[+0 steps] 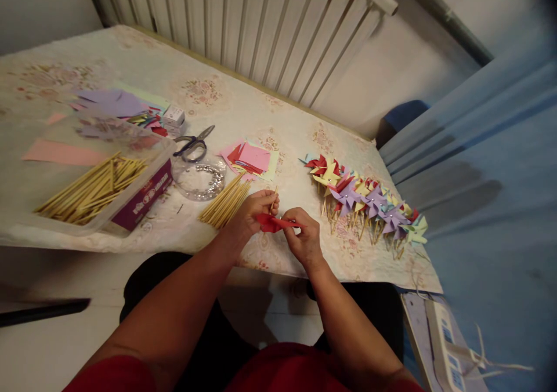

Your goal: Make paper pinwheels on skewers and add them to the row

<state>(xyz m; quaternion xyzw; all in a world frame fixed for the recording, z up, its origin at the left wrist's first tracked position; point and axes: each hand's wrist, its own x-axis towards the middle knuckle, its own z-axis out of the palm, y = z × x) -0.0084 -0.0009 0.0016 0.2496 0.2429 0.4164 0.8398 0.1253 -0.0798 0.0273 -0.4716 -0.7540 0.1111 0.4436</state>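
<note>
The left hand (257,207) hides part of a stick (275,197); the right hand (305,238) covers some red paper (270,223). Left of them, lettering on the purple label (145,199) is too small to read; rightward, the lower edge cuts off the power strip (444,345).

The red piece (270,224) looks like matt paper, the sticks (224,202) wood, the bin (148,192) smooth plastic.

1. The red top (278,373) I can see from here looks plain, rounded across the front.
2. Its left sleeve (113,376) is red too (a short one, by the look of it, leaving the left forearm (191,287) bare).
3. The legwear (372,308) is plain black.
4. Left hand (257,209) and right hand (303,235) are both bare.
</note>
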